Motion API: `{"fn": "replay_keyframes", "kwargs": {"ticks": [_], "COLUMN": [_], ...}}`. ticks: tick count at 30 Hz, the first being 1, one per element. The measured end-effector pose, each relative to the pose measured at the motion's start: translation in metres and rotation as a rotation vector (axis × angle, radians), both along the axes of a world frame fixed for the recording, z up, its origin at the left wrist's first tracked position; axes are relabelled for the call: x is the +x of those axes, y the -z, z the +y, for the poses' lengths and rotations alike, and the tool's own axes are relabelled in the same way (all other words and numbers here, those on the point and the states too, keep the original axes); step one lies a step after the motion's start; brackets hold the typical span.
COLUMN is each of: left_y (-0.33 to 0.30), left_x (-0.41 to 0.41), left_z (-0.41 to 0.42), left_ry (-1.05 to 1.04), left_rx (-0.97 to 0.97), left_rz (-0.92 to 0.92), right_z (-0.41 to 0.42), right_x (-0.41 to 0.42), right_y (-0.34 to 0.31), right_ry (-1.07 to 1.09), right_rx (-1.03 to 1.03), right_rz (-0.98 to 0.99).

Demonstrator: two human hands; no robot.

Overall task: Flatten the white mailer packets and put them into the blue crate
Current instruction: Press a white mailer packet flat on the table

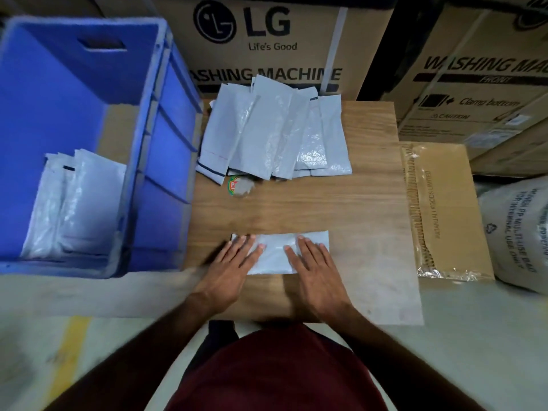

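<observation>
One white mailer packet [277, 250] lies flat near the front edge of the wooden table [311, 203]. My left hand [228, 271] presses its left part with straight fingers. My right hand [317, 271] presses its right part the same way. A loose pile of several white packets [272, 132] lies at the table's far side. The blue crate [83, 137] stands on the floor left of the table. Several flattened white packets [77, 206] stand in the crate's near left corner.
A round green and red label [238, 186] lies just in front of the pile. Large cardboard boxes [267, 43] stand behind the table. A flat taped carton [444, 209] and a white sack [516, 232] sit to the right.
</observation>
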State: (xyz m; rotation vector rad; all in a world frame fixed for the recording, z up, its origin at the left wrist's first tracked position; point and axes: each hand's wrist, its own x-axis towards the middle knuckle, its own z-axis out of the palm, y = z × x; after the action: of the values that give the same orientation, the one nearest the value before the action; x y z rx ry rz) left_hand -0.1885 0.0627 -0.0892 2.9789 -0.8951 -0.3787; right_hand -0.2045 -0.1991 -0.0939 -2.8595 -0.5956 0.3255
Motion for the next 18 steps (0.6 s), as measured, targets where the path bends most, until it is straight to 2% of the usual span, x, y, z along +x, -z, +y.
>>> {"fn": "replay_keyframes", "kwargs": {"ticks": [3, 7, 10, 18], "left_y": [-0.001, 0.004, 0.013, 0.031], "left_x": [-0.013, -0.017, -0.008, -0.001], "left_z": [0.003, -0.014, -0.032, -0.037], "left_ry": [-0.051, -0.192, -0.252, -0.246], "left_rx": [-0.035, -0.158, -0.156, -0.118], "left_rz": [0.032, 0.029, 0.023, 0.021], "right_z": [0.011, 0.024, 0.030, 0.028], "right_x": [-0.020, -0.017, -0.004, 0.000], "right_y": [0.001, -0.005, 0.007, 0.032], "right_ry": [0.074, 0.136, 0.176, 0.181], "right_rx": [0.053, 0.182, 0.133, 0.097], "right_rz": [0.052, 0.002, -0.010, -0.013]}}
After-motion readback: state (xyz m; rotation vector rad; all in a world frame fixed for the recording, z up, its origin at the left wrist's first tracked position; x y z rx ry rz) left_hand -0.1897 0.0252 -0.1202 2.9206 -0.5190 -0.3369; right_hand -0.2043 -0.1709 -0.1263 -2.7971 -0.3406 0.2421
